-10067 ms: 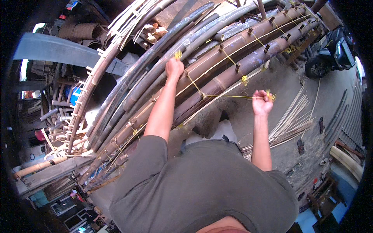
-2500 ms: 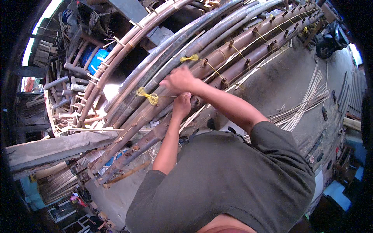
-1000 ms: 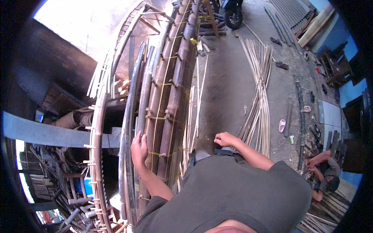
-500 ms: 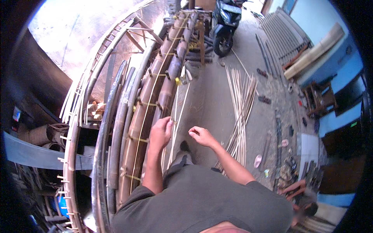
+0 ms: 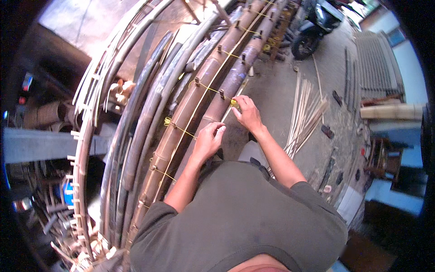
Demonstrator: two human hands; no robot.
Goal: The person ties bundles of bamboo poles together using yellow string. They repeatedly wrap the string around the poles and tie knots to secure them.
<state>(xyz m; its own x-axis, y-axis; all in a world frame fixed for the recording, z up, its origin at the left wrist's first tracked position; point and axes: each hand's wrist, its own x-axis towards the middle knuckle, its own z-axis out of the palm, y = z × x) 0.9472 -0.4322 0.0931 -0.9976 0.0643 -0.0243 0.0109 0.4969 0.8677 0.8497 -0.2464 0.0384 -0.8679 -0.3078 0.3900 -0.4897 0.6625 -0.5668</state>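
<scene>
Two long brown bamboo poles, a left pole and a right pole, run side by side away from me. Short dark pegs stick up from them, and thin yellow cord spans between the pegs. My left hand is at the right pole's near part, its fingers curled; what they hold, if anything, is hidden. Just beyond it, my right hand reaches to a small yellow cord bundle on the pole's right side. Its thumb and fingers are apart around the bundle; whether they touch it is unclear.
More dark poles lie left of the pegged pair, beside a curved frame with short pegs. Pale bamboo strips are spread on the floor at right. A motorcycle stands at the far right.
My view has turned, so the poles sit further right. My right hand has moved up to the yellow bundle and its fingers have spread. My left hand has come close to the right pole.
</scene>
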